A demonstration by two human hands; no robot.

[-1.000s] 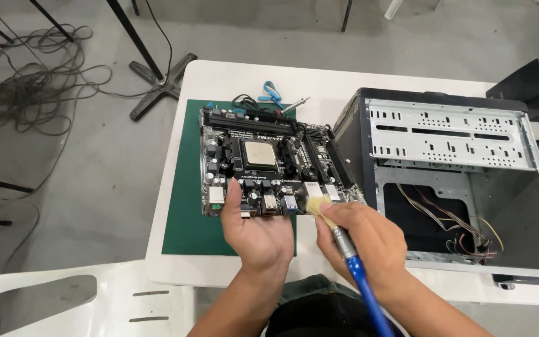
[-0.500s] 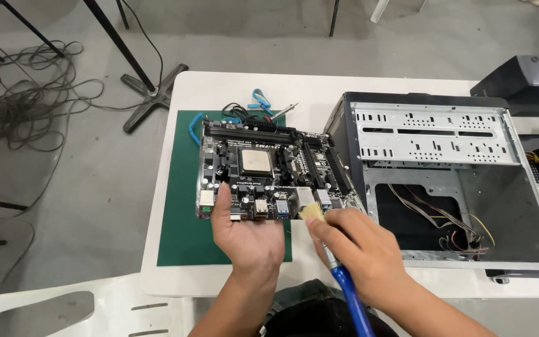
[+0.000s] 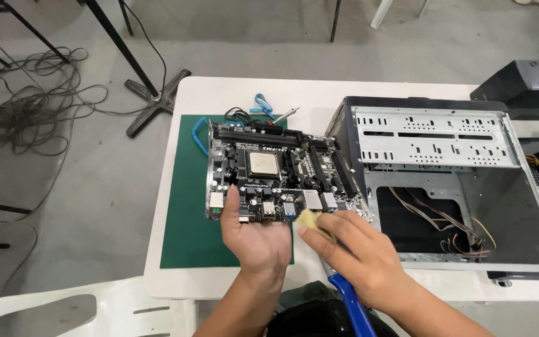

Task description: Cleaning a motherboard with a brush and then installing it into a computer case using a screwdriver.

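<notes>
Head view. Left hand [image 3: 256, 234] under the near edge of the motherboard [image 3: 276, 171], thumb up over the port row, fingers closed on that edge and bearing the board. Motherboard dark, square silver chip at centre, held over the green mat [image 3: 188, 206] on the white table [image 3: 232, 100], right edge just beside the open computer case [image 3: 444, 181]. Whether the far edge rests on the mat: cannot tell.

Right hand [image 3: 360, 256] wrapped tight round a brush with a blue handle [image 3: 354, 309]; pale bristles [image 3: 312, 221] showing past the fingertips, touching the near right corner of the board by the silver ports. Handle running down towards the wearer's body, lower end out of frame.

Case lying on its side, panel off, perforated metal drive bay at top, loose coloured wires [image 3: 450, 228] in the bottom. Blue cable and small tools [image 3: 266, 111] on the table beyond the board. Black box [image 3: 525, 81] at far right. Tangled cables [image 3: 26, 118] and a black stand foot [image 3: 154, 100] on the grey floor at left. White plastic chair [image 3: 82, 309] at lower left.
</notes>
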